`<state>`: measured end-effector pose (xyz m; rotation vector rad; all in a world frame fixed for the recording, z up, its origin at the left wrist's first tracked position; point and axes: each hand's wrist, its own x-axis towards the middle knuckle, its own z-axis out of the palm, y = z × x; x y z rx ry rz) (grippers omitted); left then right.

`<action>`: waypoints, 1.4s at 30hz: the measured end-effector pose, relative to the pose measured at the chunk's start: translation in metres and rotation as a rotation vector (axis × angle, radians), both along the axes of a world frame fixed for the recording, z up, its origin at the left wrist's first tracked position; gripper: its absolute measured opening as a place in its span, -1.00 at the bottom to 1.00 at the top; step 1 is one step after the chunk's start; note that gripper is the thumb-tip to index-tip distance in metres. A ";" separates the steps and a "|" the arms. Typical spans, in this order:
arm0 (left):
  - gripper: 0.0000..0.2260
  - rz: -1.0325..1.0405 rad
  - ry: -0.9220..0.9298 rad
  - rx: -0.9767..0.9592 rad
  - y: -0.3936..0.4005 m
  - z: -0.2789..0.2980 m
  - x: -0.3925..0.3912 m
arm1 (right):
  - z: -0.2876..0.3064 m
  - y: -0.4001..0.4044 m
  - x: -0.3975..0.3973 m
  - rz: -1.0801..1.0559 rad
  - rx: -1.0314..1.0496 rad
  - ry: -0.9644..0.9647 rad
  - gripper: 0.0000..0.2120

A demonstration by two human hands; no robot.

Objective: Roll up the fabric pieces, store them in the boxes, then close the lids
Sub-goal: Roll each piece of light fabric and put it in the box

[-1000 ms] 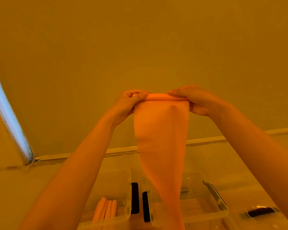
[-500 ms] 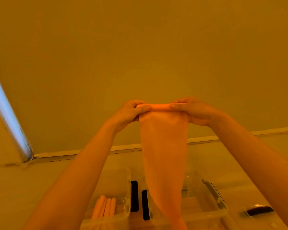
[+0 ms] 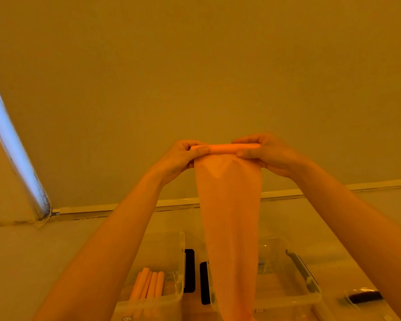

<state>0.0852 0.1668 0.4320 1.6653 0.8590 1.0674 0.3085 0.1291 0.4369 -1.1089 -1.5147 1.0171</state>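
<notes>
Both hands, left hand (image 3: pixel 183 156) and right hand (image 3: pixel 264 154), grasping fabric piece (image 3: pixel 229 228) above the boxes (image 3: pixel 287 274), roll now thicker, long tail left.

The pale surface (image 3: pixel 44 251) carried two clear boxes side by side: the left box (image 3: pixel 171 295) held rolled fabric pieces (image 3: pixel 149 283), the right box (image 3: pixel 287 297) stood open.

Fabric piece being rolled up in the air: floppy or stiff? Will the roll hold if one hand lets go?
Probably floppy: the unrolled part of the fabric piece hangs limp from the roll. Likely light and thin, since a fold shows through it near the top. The roll may loosen if released; left hand and right hand each pinch an end.
</notes>
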 end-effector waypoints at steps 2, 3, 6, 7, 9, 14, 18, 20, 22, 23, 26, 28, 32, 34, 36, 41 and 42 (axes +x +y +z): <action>-0.93 0.019 0.009 0.012 0.000 -0.001 -0.001 | -0.003 0.000 -0.001 0.006 -0.014 -0.003 -0.72; -0.94 0.027 0.030 0.023 0.000 -0.001 -0.001 | -0.004 0.000 -0.001 0.013 -0.024 0.001 -0.74; -0.96 0.026 0.075 0.033 -0.002 -0.005 -0.001 | -0.006 0.000 0.000 0.003 -0.036 -0.042 -0.78; -0.95 0.019 0.065 0.021 -0.002 -0.007 -0.001 | -0.007 -0.001 0.001 -0.005 -0.032 -0.065 -0.79; -0.95 0.015 0.042 -0.002 -0.003 -0.009 -0.001 | -0.008 -0.002 0.002 -0.014 -0.031 -0.088 -0.81; -0.86 0.029 0.024 0.001 -0.008 -0.010 -0.001 | -0.014 -0.004 0.003 -0.050 -0.093 -0.082 -0.88; -0.80 0.013 -0.004 -0.004 -0.012 -0.013 0.001 | -0.018 -0.007 0.000 -0.055 -0.110 -0.015 -0.91; -0.83 -0.005 -0.036 -0.034 -0.012 -0.016 0.003 | -0.020 -0.009 0.000 -0.056 -0.086 -0.003 -0.91; -0.89 -0.021 -0.031 -0.076 -0.013 -0.018 0.004 | -0.021 -0.011 0.000 -0.058 -0.061 -0.010 -0.95; -0.91 -0.026 -0.009 -0.097 -0.013 -0.019 0.005 | -0.022 -0.012 0.000 -0.054 -0.050 -0.003 -0.97; -0.89 -0.036 0.078 -0.082 -0.013 -0.022 0.004 | -0.024 -0.011 0.001 -0.061 -0.027 0.072 -0.90; -0.92 -0.035 0.084 -0.032 -0.012 -0.024 0.003 | -0.024 -0.010 0.003 -0.035 -0.027 0.139 -0.86; -0.89 -0.016 0.021 0.024 -0.010 -0.023 0.002 | -0.027 -0.010 0.005 0.008 -0.097 0.139 -0.87; -0.85 0.002 -0.002 0.034 -0.010 -0.022 0.002 | -0.028 -0.009 0.006 0.026 -0.121 0.117 -0.88; -0.84 0.023 -0.002 0.041 -0.008 -0.023 0.002 | -0.028 -0.008 0.005 0.045 -0.124 0.106 -0.87; -0.79 0.004 -0.012 0.036 -0.008 -0.024 0.002 | -0.025 -0.007 -0.002 0.013 -0.143 0.172 -0.89; -0.78 -0.009 -0.015 0.031 -0.008 -0.024 0.002 | -0.025 -0.006 -0.003 0.004 -0.136 0.187 -0.89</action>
